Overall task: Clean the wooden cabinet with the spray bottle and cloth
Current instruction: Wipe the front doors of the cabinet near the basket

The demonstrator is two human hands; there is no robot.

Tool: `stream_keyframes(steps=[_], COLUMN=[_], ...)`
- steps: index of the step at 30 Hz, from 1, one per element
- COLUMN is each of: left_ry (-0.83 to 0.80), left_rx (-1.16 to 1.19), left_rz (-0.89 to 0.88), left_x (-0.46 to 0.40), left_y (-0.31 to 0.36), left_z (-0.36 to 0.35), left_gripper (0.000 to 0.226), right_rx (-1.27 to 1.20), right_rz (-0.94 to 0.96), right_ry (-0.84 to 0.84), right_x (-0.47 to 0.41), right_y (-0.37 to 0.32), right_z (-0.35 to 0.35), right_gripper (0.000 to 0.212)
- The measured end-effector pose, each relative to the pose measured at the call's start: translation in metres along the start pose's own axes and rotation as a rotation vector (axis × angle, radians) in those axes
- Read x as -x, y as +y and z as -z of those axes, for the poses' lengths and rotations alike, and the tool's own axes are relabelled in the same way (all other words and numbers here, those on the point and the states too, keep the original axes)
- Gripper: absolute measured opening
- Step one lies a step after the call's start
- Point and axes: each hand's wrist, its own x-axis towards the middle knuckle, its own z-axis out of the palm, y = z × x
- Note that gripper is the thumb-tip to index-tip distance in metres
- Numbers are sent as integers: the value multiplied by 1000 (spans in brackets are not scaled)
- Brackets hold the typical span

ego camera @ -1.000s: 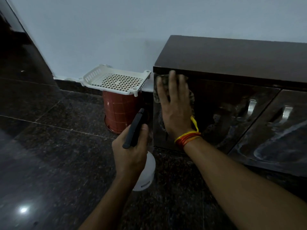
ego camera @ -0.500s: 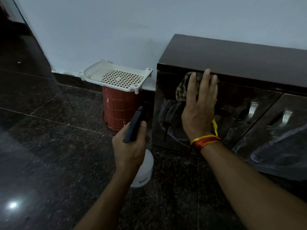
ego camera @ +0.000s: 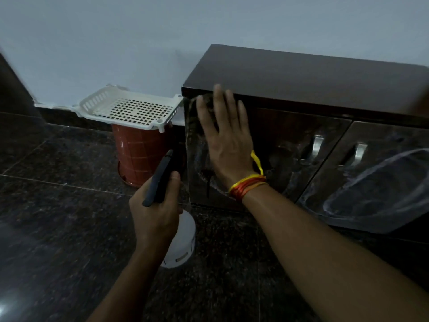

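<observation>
A dark granite floor (ego camera: 58, 217) is seen below a pale wall (ego camera: 116, 38). A dark wooden cabinet (ego camera: 313, 80) is set against the wall on the right, its glossy doors marked with wet smears. Two metal handles (ego camera: 316, 145) are fixed on the doors, side by side. To the left of the cabinet, a white perforated basket (ego camera: 130, 108) is rested on top of a red bin (ego camera: 139, 154), which is stood upside down on the floor.

The right hand (ego camera: 228, 145) is laid flat against the upper left corner of the leftmost door, fingers straight and spread. A mottled cloth (ego camera: 204, 105) is pressed to the door under those fingers, mostly hidden by the hand. Red and yellow threads (ego camera: 247, 185) are tied round the right wrist.

The left hand (ego camera: 154, 213) is held lower, in front of the cabinet's left edge, and is curled round the neck of a spray bottle (ego camera: 183, 242). The white body of the bottle is seen below the hand, and the dark trigger head (ego camera: 160, 176) is seen above the thumb, pointed toward the cabinet.
</observation>
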Motion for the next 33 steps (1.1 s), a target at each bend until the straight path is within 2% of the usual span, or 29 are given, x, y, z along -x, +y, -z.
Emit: stream_keyframes(steps=[4,8,17,22,27,33], left_ry=[-21,-14,27,21,-14,-78], left_rx=[20,37,-27,-28,9,111], left_rz=[22,24,-4,10,5,-6], left_x=[2,3,-1,1,5,11], left_y=[-1,0,-7,-14,-11,1], left_z=[-8,-6,10,3,-13,-36], left_gripper=[21,23,25,31,27,38], right_rx=[28,-4,-40,-17,68,169], right_rz=[-217,-272,9,66,-68,-300], right_ry=[83,113,55,6,79,114], right_x=[22,14,-19,-19,11,44], right_y=[26,14,-33,-25,27,81], right_z=[12,7,-21,-11,11,38], right_gripper=[51,48,45,48,45,48])
